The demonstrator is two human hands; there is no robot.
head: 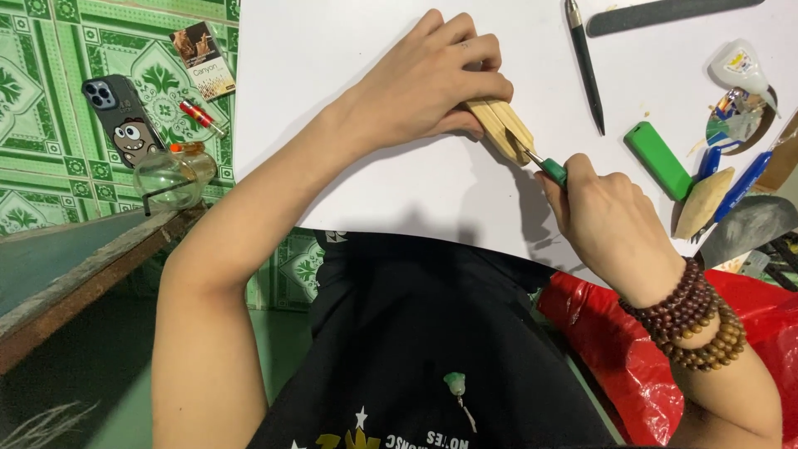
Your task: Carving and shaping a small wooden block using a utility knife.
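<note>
On the white surface (349,191), the left hand (432,79) presses closed on a pale wooden piece (499,126) near centre. At five o'clock of it, the right hand (603,212) grips a green-handled tool (550,169) touching the wood.

on my feed, a phone in a cartoon case (122,116) lies on the green patterned floor tiles (50,75), near a small printed box (202,60) and a red lighter (199,117). a clear glass jar (173,175) sits just below them. on the white sheet (332,75) i see a dark pen (584,62), a long grey file (665,13), a green block (658,160), a small glue bottle (740,68) and blue-handled tools (742,185). a red plastic bag (632,349) lies at the lower right.
</note>
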